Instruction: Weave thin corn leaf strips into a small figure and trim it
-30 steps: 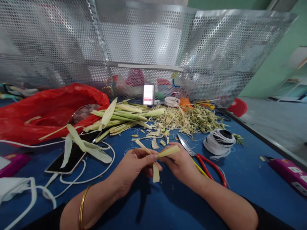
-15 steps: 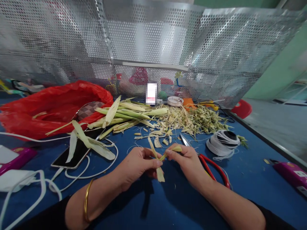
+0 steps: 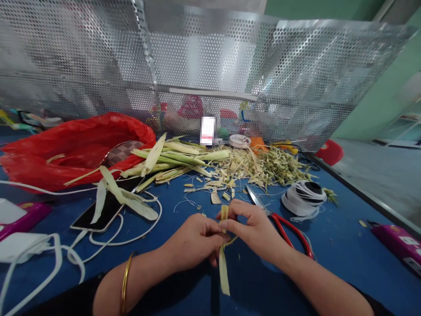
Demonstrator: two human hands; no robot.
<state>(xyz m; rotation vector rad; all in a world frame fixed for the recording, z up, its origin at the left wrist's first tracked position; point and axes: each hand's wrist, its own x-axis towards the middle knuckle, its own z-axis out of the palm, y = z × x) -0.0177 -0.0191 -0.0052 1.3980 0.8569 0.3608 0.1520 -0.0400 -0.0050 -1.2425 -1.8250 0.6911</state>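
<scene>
A pale yellow-green strip of dried husk point(image 3: 224, 274) hangs down between my two hands, and its folded upper end stands up above the fingers. My left hand point(image 3: 196, 240) pinches it at the crossing, fingers curled and partly hidden behind. Thumb and forefinger of my right hand point(image 3: 245, 224) close on the upper part of the same strip. A thin end pokes out under the right fingers. Just beyond my right hand lie scissors with red handles point(image 3: 283, 228), blades pointing away. A white spool of cord point(image 3: 304, 199) sits farther right.
Long green-and-yellow husk stalks point(image 3: 179, 158) lie at the back, beside a heap of cut scraps point(image 3: 243, 164). To the left are a red plastic bag point(image 3: 75, 136), a phone point(image 3: 108, 206) under loose husks, and white cables point(image 3: 158, 219). A perforated silver screen point(image 3: 204, 52) stands behind.
Both hands have come closer together. The husk strip, crossed and slanting before, now has its long end hanging straight down, and my right hand has shifted its pinch to the upper fold.
</scene>
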